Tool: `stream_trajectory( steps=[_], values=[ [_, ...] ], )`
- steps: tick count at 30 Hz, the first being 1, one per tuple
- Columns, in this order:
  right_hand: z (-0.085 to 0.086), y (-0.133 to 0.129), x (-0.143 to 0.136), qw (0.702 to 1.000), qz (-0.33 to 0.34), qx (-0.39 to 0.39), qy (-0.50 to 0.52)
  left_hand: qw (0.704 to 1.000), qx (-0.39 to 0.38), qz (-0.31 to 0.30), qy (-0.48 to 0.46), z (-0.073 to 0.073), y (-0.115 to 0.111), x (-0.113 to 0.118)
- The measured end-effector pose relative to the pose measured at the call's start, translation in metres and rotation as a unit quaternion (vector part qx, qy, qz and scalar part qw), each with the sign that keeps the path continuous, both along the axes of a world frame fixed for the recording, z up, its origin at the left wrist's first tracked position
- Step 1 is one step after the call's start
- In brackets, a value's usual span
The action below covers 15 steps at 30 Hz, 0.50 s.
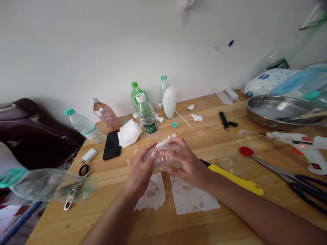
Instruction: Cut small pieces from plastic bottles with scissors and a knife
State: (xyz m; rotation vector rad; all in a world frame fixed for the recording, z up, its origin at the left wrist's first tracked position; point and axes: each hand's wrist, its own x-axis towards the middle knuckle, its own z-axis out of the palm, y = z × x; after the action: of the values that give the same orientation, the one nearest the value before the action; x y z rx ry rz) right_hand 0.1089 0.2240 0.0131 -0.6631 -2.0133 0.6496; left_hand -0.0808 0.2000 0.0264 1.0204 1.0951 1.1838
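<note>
Between my two hands is a clear plastic bottle piece, ribbed and lying sideways above the table. My left hand grips its left end with thumb and fingers. Around its right side curl the fingers of my right hand, partly covering it. Below lie two white paper pieces, a torn left one and a right one, both with brownish stains. Just beyond my fingers are white scraps and an upright clear bottle with a green label and white cap.
To the right lie a yellow-handled tool, large scissors, a glue gun with a lit red light and a metal pan. A phone, tissues and a lying bottle are at left. More bottles stand along the wall.
</note>
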Motion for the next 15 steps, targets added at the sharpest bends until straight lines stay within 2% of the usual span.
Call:
stream_trajectory(
  steps=[4, 8, 11, 15],
  values=[
    [0.002, 0.002, 0.006, 0.999, 0.027, 0.013, 0.022, 0.999, 0.027, -0.026, 0.015, -0.003, 0.001, -0.001],
    [-0.003, 0.0, 0.002, 0.998, 0.004, 0.012, 0.061, 0.995, 0.071, 0.031, 0.058, -0.003, -0.002, 0.004],
    [-0.005, -0.002, -0.004, 0.997, 0.016, -0.018, 0.074, 0.987, 0.104, 0.073, 0.103, -0.001, -0.005, 0.006],
    [0.002, -0.006, -0.007, 0.995, 0.012, -0.056, 0.087, 0.975, 0.137, 0.1, 0.145, -0.002, -0.005, 0.005]
  ],
)
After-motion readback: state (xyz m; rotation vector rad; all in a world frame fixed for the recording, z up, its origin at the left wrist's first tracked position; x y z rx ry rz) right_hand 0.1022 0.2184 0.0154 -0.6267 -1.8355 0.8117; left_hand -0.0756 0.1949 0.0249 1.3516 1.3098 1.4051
